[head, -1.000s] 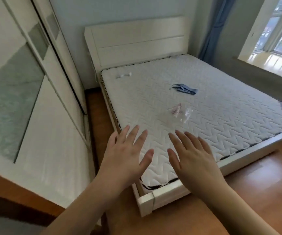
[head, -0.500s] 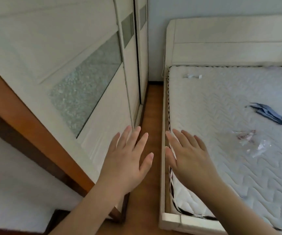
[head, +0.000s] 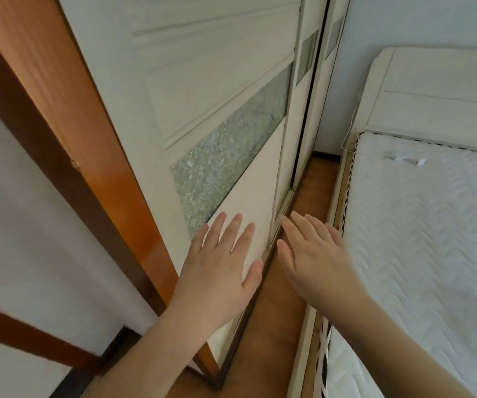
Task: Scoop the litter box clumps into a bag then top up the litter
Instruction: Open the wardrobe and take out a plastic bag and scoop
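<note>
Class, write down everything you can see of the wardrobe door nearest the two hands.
The wardrobe door is a tall cream panel with raised trim and a slanting inset of frosted, pebbled glass. It looks closed, standing upright in a floor track beside a second sliding door. An orange-brown wooden frame borders its left side. The open left hand hovers before its lower part; whether it touches is unclear.

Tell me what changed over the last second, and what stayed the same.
The view swung left, off the mattress and toward the wardrobe door; the blue cloth has left the frame. Nothing was grasped or released. The left hand and right hand stay open, fingers spread, held out in front.
</note>
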